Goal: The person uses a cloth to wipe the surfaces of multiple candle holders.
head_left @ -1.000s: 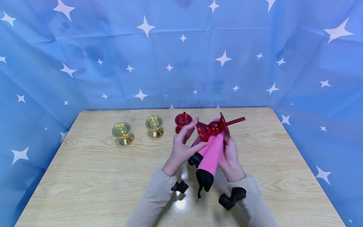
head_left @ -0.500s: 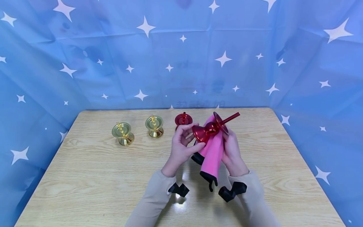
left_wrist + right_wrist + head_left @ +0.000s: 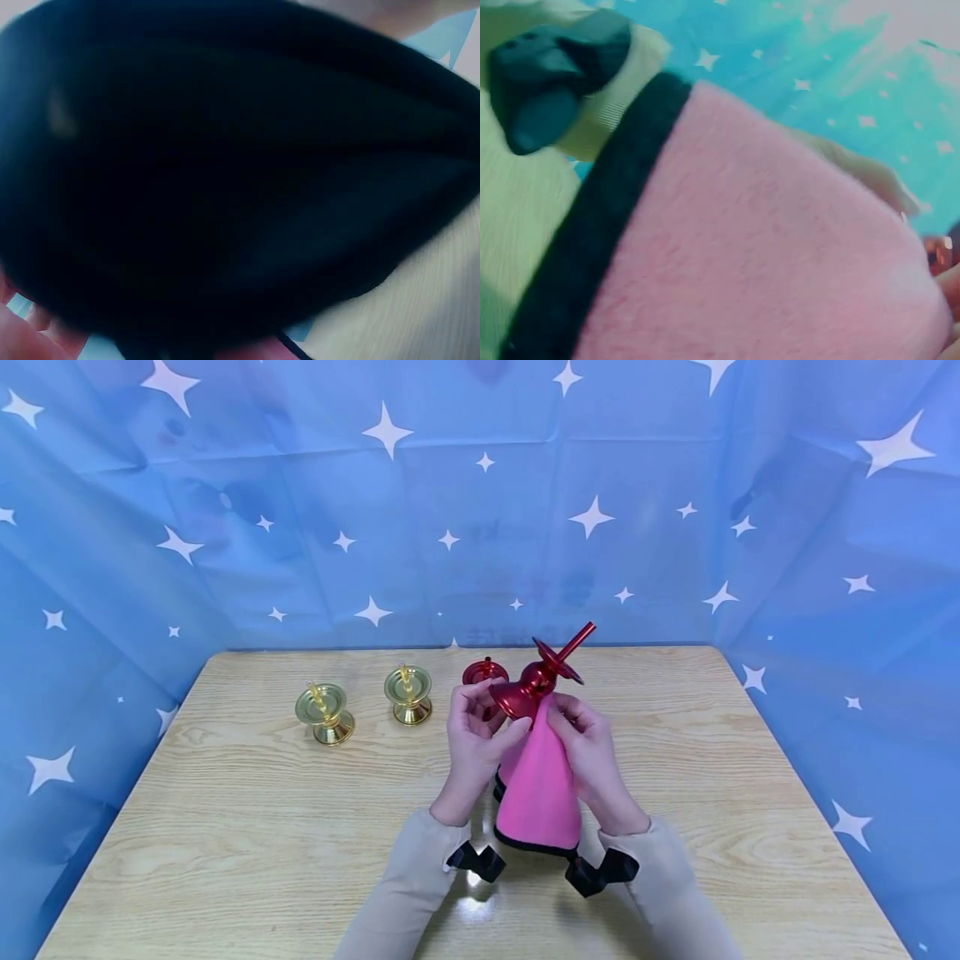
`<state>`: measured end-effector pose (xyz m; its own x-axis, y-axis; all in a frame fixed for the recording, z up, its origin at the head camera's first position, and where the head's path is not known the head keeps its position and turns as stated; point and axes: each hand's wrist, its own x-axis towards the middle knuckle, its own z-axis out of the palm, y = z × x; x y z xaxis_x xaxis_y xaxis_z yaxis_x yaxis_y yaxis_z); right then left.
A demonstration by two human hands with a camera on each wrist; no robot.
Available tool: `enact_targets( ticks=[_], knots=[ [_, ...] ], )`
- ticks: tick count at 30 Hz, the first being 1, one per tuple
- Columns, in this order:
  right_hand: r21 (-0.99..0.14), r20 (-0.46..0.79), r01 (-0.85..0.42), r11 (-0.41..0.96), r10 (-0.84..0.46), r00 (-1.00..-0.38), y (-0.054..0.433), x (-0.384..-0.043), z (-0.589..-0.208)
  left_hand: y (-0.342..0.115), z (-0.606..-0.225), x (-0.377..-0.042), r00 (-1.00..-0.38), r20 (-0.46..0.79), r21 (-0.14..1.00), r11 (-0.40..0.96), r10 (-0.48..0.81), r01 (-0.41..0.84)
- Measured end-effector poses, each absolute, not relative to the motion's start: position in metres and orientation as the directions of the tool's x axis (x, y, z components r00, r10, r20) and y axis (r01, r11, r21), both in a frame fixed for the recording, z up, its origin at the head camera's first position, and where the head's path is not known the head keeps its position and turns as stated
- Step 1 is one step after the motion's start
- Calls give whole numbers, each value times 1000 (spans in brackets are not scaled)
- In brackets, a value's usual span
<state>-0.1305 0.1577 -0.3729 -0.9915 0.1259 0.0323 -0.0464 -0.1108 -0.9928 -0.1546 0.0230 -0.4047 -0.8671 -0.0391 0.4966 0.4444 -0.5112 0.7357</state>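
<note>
A shiny red candlestick with a flared base, round knob, dish and thin stem tilts up to the right above the table. My left hand grips its base between thumb and fingers. My right hand pinches a pink cloth with black trim against the knob, just under the dish. The cloth hangs down between both forearms. In the right wrist view the pink cloth and its black edge cover much of the scene. Dark cloth fills most of the left wrist view, hiding the left fingers' hold.
A second red candlestick stands just behind my left fingers, partly hidden. Two gold candlesticks, one in the middle and one at the left, stand toward the table's back. A blue star-patterned curtain surrounds the wooden table.
The held candlestick has moved left and tipped more upright, its stem pointing higher. My right hand has come round to the cloth's front, and the cloth now hangs spread wider.
</note>
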Motion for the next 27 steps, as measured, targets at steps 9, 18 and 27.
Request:
enact_targets(
  ticks=[9, 18, 27],
  knots=[
    [-879, 462, -440, 181, 105, -880, 150, -111, -366, 21, -400, -156, -848, 520, 718, -487, -98, 497],
    [-606, 770, -725, 328, 11, -638, 143, -113, -364, 24, -402, -153, -885, 454, 745, -499, -107, 442],
    [-598, 769, -737, 317, -32, -638, 149, -117, -373, 19, -397, -150, -921, 369, 738, -563, -124, 371]
  ],
)
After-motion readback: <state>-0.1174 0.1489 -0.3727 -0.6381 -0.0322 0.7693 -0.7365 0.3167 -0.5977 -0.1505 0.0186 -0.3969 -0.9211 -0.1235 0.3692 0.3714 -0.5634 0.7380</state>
